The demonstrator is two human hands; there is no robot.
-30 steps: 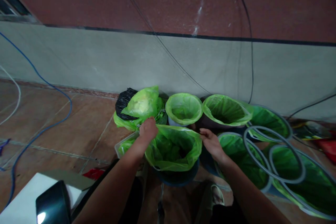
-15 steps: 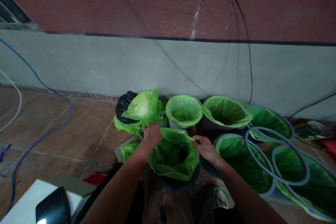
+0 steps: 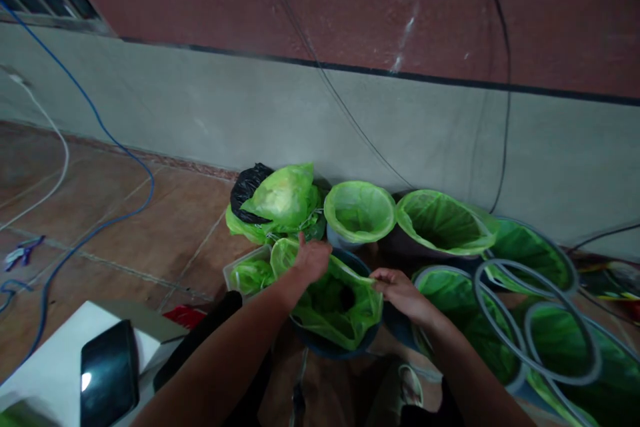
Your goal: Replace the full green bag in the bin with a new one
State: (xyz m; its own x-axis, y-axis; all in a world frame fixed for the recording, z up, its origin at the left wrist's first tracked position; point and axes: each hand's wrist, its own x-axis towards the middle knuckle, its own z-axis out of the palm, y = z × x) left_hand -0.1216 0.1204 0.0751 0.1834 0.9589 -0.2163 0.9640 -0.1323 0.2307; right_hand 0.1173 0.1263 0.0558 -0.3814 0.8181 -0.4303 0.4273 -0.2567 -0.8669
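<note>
The right hand (image 3: 400,290) pinches the edge of a green bag (image 3: 340,307) inside a dark bin (image 3: 330,347) on the floor; the left hand (image 3: 313,261) sits on the bag, its grip hidden. Neighbouring bins (image 3: 359,213) stand lined already, while this bag hangs bunched and slack.

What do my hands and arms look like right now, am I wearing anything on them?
Both are bare: the left hand and right hand wear no gloves, and the left forearm and right forearm show no sleeve, watch or bracelet.
</note>
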